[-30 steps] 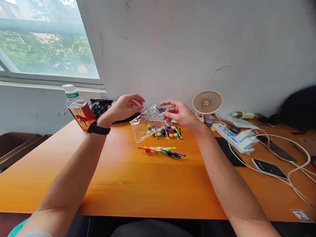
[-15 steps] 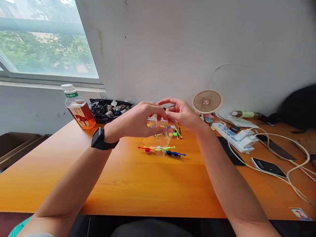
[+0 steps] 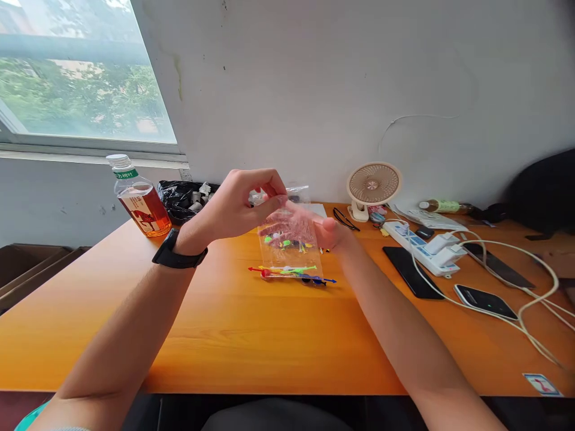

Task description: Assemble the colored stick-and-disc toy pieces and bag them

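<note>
My left hand (image 3: 245, 203) is raised above the orange table (image 3: 251, 335) and pinches the top edge of a clear plastic bag (image 3: 291, 254), which hangs open downward. My right hand (image 3: 321, 230) lies against the bag's right side. Its fingers show pink through the plastic and its thumb is in front, so it grips the bag too. Below the bag, a short row of small coloured plastic sticks and discs (image 3: 291, 274) rests on the table. More coloured pieces (image 3: 287, 242) are visible through the bag, farther back.
A tea bottle (image 3: 137, 197) and a black bag of small parts (image 3: 184, 196) stand at the back left. On the right are a small fan (image 3: 374, 185), glasses (image 3: 345, 218), a power strip (image 3: 424, 242) with cables, and two phones (image 3: 411, 272) (image 3: 485, 301).
My left hand came across from the left, took the bag's top edge and lifted it. The bag now hangs upright between both hands, and my right hand has shifted in behind it.
</note>
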Demonstrator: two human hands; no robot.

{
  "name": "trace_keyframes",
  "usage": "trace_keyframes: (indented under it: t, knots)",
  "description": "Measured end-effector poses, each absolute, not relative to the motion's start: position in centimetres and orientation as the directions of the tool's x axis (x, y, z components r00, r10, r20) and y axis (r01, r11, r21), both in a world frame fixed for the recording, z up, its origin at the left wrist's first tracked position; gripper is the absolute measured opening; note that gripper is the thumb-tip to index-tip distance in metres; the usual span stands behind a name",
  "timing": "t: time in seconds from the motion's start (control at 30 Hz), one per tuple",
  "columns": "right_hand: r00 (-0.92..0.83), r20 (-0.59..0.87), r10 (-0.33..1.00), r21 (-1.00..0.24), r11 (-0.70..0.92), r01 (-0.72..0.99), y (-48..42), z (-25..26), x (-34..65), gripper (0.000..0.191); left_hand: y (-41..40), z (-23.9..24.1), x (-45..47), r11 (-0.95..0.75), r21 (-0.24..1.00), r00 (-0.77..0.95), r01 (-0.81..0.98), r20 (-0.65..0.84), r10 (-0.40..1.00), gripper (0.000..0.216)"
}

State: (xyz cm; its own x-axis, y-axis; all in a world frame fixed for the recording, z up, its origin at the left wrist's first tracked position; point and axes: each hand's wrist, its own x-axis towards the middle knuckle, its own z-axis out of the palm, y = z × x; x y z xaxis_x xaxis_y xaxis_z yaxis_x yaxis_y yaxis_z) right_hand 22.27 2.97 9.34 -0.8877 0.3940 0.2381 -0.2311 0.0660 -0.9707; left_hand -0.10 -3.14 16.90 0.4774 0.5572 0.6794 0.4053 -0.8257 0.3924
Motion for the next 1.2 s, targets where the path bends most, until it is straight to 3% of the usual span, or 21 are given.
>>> trace_keyframes:
  t: [0.27, 0.4, 0.57, 0.67, 0.93, 1.2]
  knots:
    - [-0.909, 0.247, 0.335, -0.965, 0.002, -0.261, 2.6, 8.6, 20.9, 0.117, -3.1, 17.0, -0.4, -0.816, 0.463, 0.421, 0.346, 0.7, 0.577, 0.022]
    - [-0.927, 0.244, 0.286, -0.969, 0.114, -0.22, 3.4, 8.7, 21.9, 0.107, -3.9, 17.8, -0.9, -0.806, 0.503, 0.521, 0.311, 0.619, 0.587, 0.031]
    - [-0.935, 0.195, 0.297, -0.959, 0.257, -0.118, 3.7, 9.6, 22.9, 0.118, -4.5, 18.6, -1.4, -0.806, 0.495, 0.728, 0.324, 0.413, 0.547, 0.03]
    - [-0.934, 0.171, 0.313, -0.937, 0.345, -0.056, 3.7, 10.1, 23.4, 0.12, -4.3, 18.4, -1.4, -0.815, 0.489, 0.777, 0.311, 0.363, 0.514, 0.024]
    - [-0.943, 0.119, 0.31, -0.888, 0.458, 0.038, 3.2, 11.0, 24.0, 0.124, -4.0, 17.4, -0.7, -0.858, 0.423, 0.833, 0.292, 0.328, 0.445, 0.028]
    - [-0.929, 0.084, 0.359, -0.889, 0.448, 0.092, 3.8, 10.8, 24.6, 0.119, -4.3, 18.4, -1.1, -0.836, 0.422, 0.756, 0.351, 0.399, 0.519, 0.023]
